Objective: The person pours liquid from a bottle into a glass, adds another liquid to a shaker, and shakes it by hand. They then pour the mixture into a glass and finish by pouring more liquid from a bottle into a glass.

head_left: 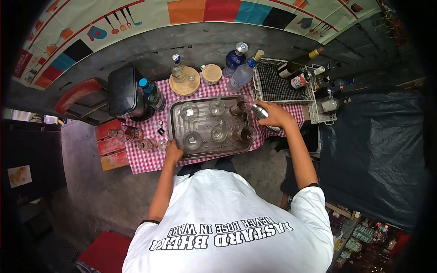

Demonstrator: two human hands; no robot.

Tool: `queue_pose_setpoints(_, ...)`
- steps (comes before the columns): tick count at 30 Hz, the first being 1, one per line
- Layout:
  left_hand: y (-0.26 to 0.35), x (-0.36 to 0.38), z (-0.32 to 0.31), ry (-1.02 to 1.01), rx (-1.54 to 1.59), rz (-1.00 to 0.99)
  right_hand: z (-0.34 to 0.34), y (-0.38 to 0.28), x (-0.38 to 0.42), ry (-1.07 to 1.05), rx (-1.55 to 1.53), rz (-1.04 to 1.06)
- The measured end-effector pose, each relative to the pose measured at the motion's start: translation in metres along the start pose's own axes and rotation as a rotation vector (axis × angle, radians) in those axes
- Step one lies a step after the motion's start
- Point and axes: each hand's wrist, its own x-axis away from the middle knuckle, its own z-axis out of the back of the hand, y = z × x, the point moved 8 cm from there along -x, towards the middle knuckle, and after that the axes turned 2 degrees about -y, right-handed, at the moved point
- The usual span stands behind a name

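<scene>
A metal cocktail shaker (260, 112) is in my right hand (275, 114), its silver end tilted toward a glass with dark liquid (240, 107) at the upper right of the tray. My left hand (174, 152) is closed at the lower left corner of the metal tray (207, 157), beside a small clear glass (162, 144). A second glass with dark liquid (246, 134) stands in the lower right of the tray. Several clear glasses (189, 111) stand across the left and middle, with wet drops around them. Another silver piece (273, 129) shows partly below my right hand.
A checkered cloth (141, 163) covers the table. Behind the tray stand a blue bottle (235, 60), a frosted bottle (241, 78) and a round wooden board (184, 85). A wire basket (277, 98) with bottles is right; a black bin (124, 93) and more bottles are left.
</scene>
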Motion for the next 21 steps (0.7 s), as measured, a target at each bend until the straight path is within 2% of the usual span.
queue_pose_setpoints(2,0.001,-0.001,0.003,0.014,0.002,-0.003,-0.006,-0.002,-0.002,0.028,-0.006,0.048)
queue_pose_setpoints(6,0.006,-0.002,0.01,0.063,0.065,-0.051,-0.001,-0.017,-0.005,0.003,0.009,0.025)
queue_pose_setpoints(8,0.007,-0.002,0.013,0.074,0.077,-0.054,-0.001,-0.023,-0.008,-0.1,-0.01,-0.051)
queue_pose_setpoints(11,0.006,-0.003,0.013,0.062,0.113,-0.049,0.007,-0.032,-0.013,-0.082,0.004,-0.025)
queue_pose_setpoints(14,0.003,-0.007,0.01,0.063,0.107,-0.04,0.006,-0.022,-0.028,-0.035,0.033,0.042)
queue_pose_setpoints(21,0.0,-0.007,0.011,0.071,0.142,-0.013,0.013,0.001,-0.03,-0.029,0.023,-0.027)
